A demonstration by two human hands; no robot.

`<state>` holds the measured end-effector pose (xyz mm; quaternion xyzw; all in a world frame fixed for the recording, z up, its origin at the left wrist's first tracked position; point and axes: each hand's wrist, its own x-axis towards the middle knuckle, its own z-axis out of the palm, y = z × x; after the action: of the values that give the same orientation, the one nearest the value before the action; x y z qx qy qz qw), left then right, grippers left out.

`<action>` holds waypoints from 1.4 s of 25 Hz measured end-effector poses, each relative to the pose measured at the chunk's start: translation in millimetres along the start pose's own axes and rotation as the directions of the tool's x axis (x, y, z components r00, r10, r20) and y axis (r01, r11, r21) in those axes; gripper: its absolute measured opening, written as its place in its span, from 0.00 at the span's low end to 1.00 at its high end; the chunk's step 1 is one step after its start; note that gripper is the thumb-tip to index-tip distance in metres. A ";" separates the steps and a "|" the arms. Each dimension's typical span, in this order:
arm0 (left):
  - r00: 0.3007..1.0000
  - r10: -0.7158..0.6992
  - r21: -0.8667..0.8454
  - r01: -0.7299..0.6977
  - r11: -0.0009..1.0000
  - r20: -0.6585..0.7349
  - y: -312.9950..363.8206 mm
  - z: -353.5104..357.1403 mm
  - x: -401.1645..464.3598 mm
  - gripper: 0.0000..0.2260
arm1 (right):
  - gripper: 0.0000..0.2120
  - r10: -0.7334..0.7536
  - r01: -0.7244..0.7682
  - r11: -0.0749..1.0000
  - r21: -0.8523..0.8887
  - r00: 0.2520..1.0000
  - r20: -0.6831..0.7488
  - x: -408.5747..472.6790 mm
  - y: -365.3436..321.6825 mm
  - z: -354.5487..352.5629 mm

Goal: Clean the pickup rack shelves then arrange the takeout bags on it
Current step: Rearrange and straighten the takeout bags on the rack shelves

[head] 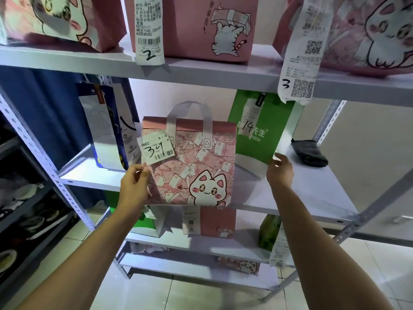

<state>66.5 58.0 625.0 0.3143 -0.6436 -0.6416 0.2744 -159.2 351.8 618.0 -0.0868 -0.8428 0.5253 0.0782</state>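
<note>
A person's left hand (134,186) grips the lower left edge of a pink cat bag (190,162), fingers curled around the edge just below its receipt (157,149) marked "34", holding the bag upright at the front of the middle shelf (312,186) of a white metal rack (67,193). The right hand (279,171) reaches to the bottom corner of a green pizza bag (261,130) marked "14", which stands on the same shelf just behind and to the right of the pink one; its fingers are loosely bent at the corner, and whether they pinch it cannot be told. A dark folded cloth (309,153) lies at the shelf's right end, well apart from both hands, and a blue and white bag (107,126) stands at the left. More pink cat bags with long receipts numbered "2" and "3" sit on the shelf above (201,70), others on the shelves below, over a pale tiled floor (201,296).
</note>
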 end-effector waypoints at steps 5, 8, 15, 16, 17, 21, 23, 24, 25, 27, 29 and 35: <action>0.992 0.005 0.012 -0.007 1.000 0.127 1.2 8.1 -8.4 0.07 | 0.13 -0.114 0.122 0.942 0.312 0.993 -0.043 -85.8 11.0 -4.0; 0.980 0.033 0.034 -0.040 0.999 0.197 3.5 22.2 -18.2 0.07 | 0.20 -0.143 0.117 0.848 0.517 0.990 0.010 -138.5 11.2 -10.9; 0.922 0.115 0.090 -0.158 0.983 0.371 -0.3 74.8 -50.1 0.07 | 0.07 -0.211 0.231 0.825 0.515 0.973 -0.098 -161.0 25.0 -67.8; 0.907 0.132 0.096 -0.185 0.978 0.400 -0.4 83.6 -55.4 0.06 | 0.04 -0.193 0.228 0.841 0.491 0.974 -0.121 -157.4 30.3 -76.9; 0.891 0.143 0.097 -0.203 0.974 0.431 -0.6 92.9 -61.3 0.06 | 0.04 -0.170 0.220 0.850 0.479 0.975 -0.146 -154.2 36.6 -85.7; 0.846 0.145 0.091 -0.222 0.971 0.513 -1.3 132.5 -82.2 0.07 | 0.07 -0.101 0.190 0.896 0.401 0.967 -0.232 -137.6 57.2 -118.8; 0.829 0.152 0.108 -0.247 0.963 0.538 0.8 153.1 -90.4 0.07 | 0.07 -0.085 0.187 0.895 0.405 0.963 -0.257 -125.8 60.9 -134.2; 0.822 0.164 0.105 -0.262 0.959 0.546 2.6 164.0 -93.6 0.07 | 0.07 -0.075 0.184 0.898 0.400 0.959 -0.272 -119.3 62.6 -141.5; 0.816 0.175 0.094 -0.269 0.958 0.551 3.5 174.0 -95.1 0.07 | 0.07 -0.062 0.175 0.905 0.387 0.956 -0.287 -113.1 64.3 -147.4; 0.804 0.173 0.068 -0.255 0.964 0.569 3.1 193.9 -96.3 0.06 | 0.09 -0.035 0.158 0.918 0.363 0.946 -0.324 -101.1 67.0 -159.0; 0.793 0.149 0.073 -0.237 0.969 0.591 1.8 211.9 -94.3 0.05 | 0.11 -0.015 0.150 0.925 0.348 0.932 -0.363 -91.2 68.1 -167.8; 0.825 0.196 0.078 -0.278 0.957 0.531 15.7 229.1 -47.7 0.08 | 0.08 0.024 0.161 0.907 0.389 0.903 -0.429 -88.7 67.1 -170.2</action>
<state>-76.6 243.5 637.1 0.0677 -0.7746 -0.6121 0.1440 -30.7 509.0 628.2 -0.1500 -0.6768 0.6575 0.2950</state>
